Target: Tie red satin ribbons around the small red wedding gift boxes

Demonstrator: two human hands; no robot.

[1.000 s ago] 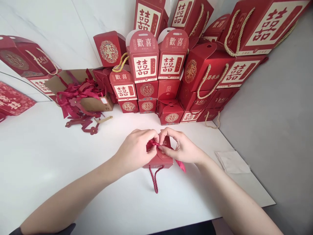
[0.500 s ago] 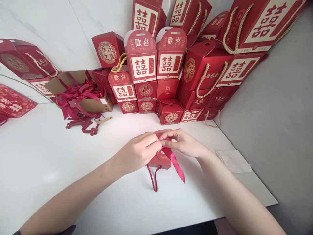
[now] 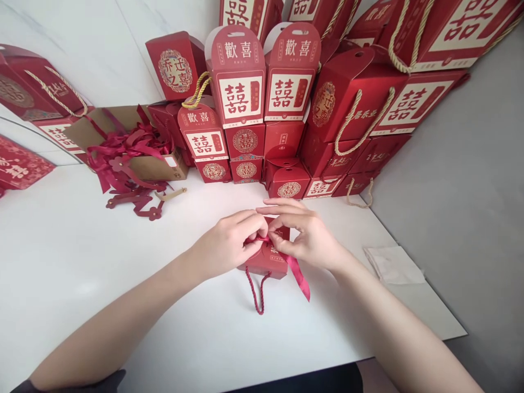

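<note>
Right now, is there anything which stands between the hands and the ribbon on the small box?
Nothing visible does: the left hand pinches the ribbon over the small box, and the right hand is at it too. The stacked boxes stand behind.

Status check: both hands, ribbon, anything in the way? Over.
Left hand pinching shiny pinkish-red ribbon over small red cardboard box. Right hand at ribbon, grip unclear. Nothing visibly blocking.
</note>
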